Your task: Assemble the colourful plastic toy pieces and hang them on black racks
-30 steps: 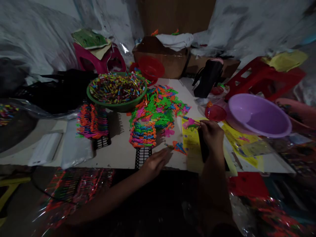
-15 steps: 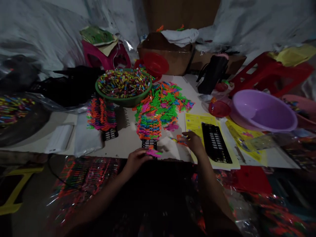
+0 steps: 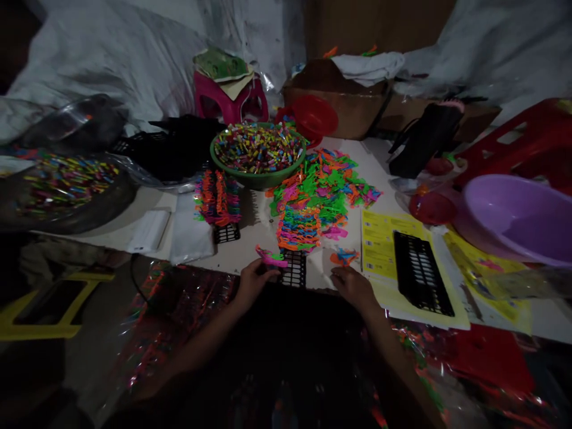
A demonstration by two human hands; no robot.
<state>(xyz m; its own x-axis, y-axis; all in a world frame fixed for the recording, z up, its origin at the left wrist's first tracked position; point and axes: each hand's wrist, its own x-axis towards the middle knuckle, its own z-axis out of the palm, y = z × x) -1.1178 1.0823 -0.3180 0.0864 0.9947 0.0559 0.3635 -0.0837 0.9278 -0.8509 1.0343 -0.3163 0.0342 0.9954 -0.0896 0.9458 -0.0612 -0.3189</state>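
My left hand [image 3: 255, 281] is closed on a pink and green plastic piece [image 3: 271, 257], beside the near end of a black slotted rack [image 3: 293, 269]. Rows of colourful pieces [image 3: 298, 227] cover the rack's far part. My right hand [image 3: 353, 286] has its thumb and fingers together at the table edge, just below some orange and blue pieces [image 3: 345, 257]; whether it grips anything is too dark to tell. Behind the rack lies a loose pile of green, orange and pink pieces [image 3: 333, 179].
A green basin [image 3: 259, 176] of small coloured tubes stands behind. A second filled rack [image 3: 217, 199] sits left. Yellow sheets [image 3: 378, 244] with a black rack [image 3: 422, 271] and a purple basin [image 3: 513, 208] are right. A person's arm shows at far left.
The view has swung left. My left hand has moved off the rack's near end to its left side with the pink piece. My right hand has drawn back towards the table edge.
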